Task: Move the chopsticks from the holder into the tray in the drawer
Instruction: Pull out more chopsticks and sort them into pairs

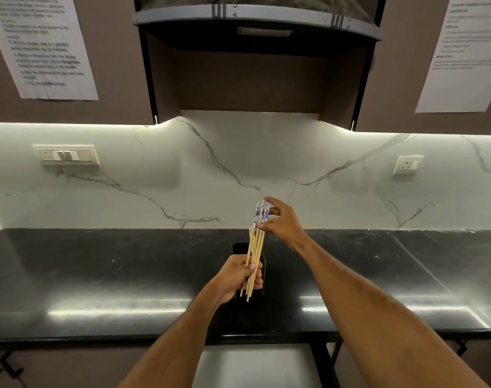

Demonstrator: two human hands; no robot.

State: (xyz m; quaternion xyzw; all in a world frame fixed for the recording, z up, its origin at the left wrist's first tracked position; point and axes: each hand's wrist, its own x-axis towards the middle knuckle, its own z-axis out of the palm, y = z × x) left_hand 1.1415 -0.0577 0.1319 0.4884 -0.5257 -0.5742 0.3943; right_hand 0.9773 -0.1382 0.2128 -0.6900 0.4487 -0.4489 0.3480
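Chopsticks in a loose bundle rise clear of the black holder on the dark counter, lower ends fanned below the left hand, which is curled round the sticks near their bottoms, forearm reaching up from the lower edge. Gripped that low, the fan could slip: a stick may slide out and drop to the counter, or the tall bundle may splay when carried down. Farther out, the right hand extends from a long, outstretched arm, its fingertips pinching the patterned upper ends, other fingers spread. The drawer and its tray are out of view, so the transfer looks not yet begun. Behind, a marble backsplash and printed sheets on cabinets.
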